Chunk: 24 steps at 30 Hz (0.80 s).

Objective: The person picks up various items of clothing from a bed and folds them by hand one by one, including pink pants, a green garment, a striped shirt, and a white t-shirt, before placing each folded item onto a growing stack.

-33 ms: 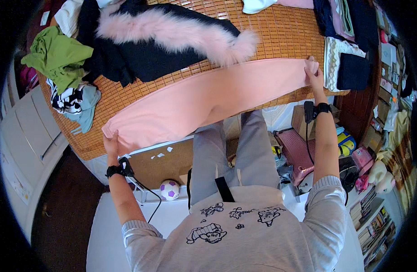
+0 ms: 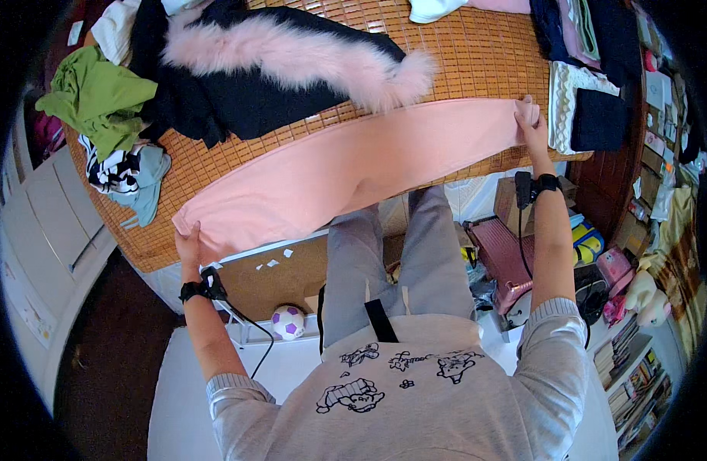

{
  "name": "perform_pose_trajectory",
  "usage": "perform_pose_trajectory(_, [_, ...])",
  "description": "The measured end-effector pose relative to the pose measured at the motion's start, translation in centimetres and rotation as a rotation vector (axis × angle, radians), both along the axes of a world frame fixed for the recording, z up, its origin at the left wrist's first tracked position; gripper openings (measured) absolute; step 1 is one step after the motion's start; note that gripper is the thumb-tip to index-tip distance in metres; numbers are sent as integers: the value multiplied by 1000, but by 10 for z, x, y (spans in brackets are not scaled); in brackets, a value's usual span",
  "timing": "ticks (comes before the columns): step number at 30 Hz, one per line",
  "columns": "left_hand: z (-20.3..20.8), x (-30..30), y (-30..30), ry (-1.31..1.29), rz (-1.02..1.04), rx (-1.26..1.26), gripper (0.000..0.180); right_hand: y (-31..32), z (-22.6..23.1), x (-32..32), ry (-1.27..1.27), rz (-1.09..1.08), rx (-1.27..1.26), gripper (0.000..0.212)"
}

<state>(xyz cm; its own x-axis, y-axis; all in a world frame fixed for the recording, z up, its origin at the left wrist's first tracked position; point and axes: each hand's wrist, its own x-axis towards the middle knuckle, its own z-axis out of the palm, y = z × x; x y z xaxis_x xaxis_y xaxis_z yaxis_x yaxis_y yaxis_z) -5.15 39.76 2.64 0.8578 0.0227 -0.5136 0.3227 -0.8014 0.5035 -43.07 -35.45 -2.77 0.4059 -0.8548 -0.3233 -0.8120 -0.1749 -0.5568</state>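
A long pink cloth garment (image 2: 384,150), its exact kind unclear, is stretched in a shallow curve along the near edge of the bamboo mat (image 2: 476,58). At its left end, my left hand (image 2: 188,242) is closed on the corner, with the fingers partly tucked behind the cloth. My right hand (image 2: 531,127) pinches the opposite, farther end near the folded clothes. Just beyond the garment lies black clothing (image 2: 253,104) topped by a strip of fluffy pink fur trim (image 2: 307,58). The middle of the pink garment sags toward my knees.
Crumpled green cloth (image 2: 100,96) and a grey-blue garment (image 2: 142,184) lie at the left. Folded white knitwear (image 2: 562,107) and dark folded cloth (image 2: 599,121) sit at the right. Below are a purple-and-white ball (image 2: 288,322) and a reddish suitcase (image 2: 503,253). Cables hang from both wrists.
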Motion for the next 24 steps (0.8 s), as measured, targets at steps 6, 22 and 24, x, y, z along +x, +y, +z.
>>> perform_pose_trajectory(6, [11,11,20,-21,-48,9,52,6,20,3,-7,85,-148,69])
perform_pose_trajectory(22, [17,4,-14,-4,51,-165,46,57,21,-1,435,185,-644,53])
perform_pose_trajectory(24, [1,2,0,3,94,-87,47,72,22,11,174,445,-504,51])
